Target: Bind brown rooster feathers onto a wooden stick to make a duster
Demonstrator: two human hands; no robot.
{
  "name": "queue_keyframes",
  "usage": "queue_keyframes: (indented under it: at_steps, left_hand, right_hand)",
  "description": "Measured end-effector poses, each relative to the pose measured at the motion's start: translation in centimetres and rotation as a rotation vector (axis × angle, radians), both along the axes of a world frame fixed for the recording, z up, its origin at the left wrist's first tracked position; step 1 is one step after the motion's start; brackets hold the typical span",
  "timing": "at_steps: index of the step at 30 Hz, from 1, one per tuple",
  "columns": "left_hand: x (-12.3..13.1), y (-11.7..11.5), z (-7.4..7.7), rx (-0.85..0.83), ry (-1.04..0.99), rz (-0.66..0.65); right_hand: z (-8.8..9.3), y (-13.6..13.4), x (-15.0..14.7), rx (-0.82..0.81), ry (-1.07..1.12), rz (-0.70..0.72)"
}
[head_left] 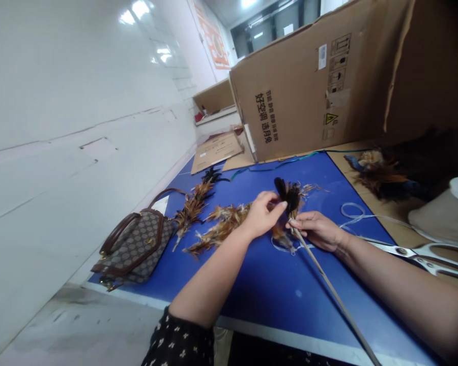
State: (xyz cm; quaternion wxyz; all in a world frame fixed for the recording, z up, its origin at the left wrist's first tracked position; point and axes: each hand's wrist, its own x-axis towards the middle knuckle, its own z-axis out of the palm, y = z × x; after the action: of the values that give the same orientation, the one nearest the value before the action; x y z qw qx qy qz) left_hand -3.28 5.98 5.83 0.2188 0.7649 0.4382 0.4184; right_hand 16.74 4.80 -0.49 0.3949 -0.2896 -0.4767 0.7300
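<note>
My left hand (262, 213) pinches a tuft of dark and brown feathers (290, 195) against the top of a thin pale stick (334, 292). My right hand (317, 229) grips that stick just below the feathers, fingers closed round it. The stick runs down to the lower right, off the blue table (282, 284). Thin white string (353, 213) loops on the table beside my right hand.
Strips of brown feathers (213, 229) lie left of my hands. A patterned brown handbag (135, 246) sits at the table's left edge. Large scissors (431, 256) lie at the right. A big cardboard box (328, 81) stands behind, with a feather pile (381, 175) beside it.
</note>
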Motion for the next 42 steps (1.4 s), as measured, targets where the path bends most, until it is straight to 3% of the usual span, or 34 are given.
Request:
queue_keyframes:
  at_steps: [4, 7, 9, 11, 14, 16, 26, 36, 42]
  left_hand:
    - [-0.5, -1.2, -1.7, 0.117, -0.163, 0.372]
    - [-1.1, -3.6, -2.3, 0.168, -0.183, 0.455]
    - [-0.8, -5.1, -2.8, 0.066, -0.248, 0.405]
    - [0.1, -6.1, -3.3, -0.152, -0.378, 0.299]
    - [2.0, -6.7, -4.0, -0.482, -0.631, 0.167]
    - [3.1, -6.7, -4.4, -0.583, -0.764, 0.118]
    - [4.5, -6.9, -4.2, -0.818, -1.038, 0.057]
    - [6.2, -6.5, -3.9, -0.924, -1.184, 0.129]
    - [6.5, -6.6, -4.8, -0.897, -1.282, 0.052]
  right_hand:
    - [0.0, 0.1, 0.0, -0.014, 0.01, -0.003]
    - [0.1, 0.1, -0.1, -0.022, 0.033, -0.012]
    - [0.1, 0.1, -0.2, -0.025, 0.059, -0.028]
    - [0.2, 0.0, -0.3, -0.026, 0.079, -0.049]
    - [0.3, -0.1, -0.4, -0.011, 0.087, -0.067]
    - [0.5, -0.3, -0.5, 0.006, 0.086, -0.069]
    - [0.5, -0.9, -0.8, -0.012, 0.008, -0.132]
    - [0.0, -1.0, -1.3, 0.062, -0.125, -0.294]
    - [-0.3, -1.2, -1.3, 0.18, -0.284, -0.328]
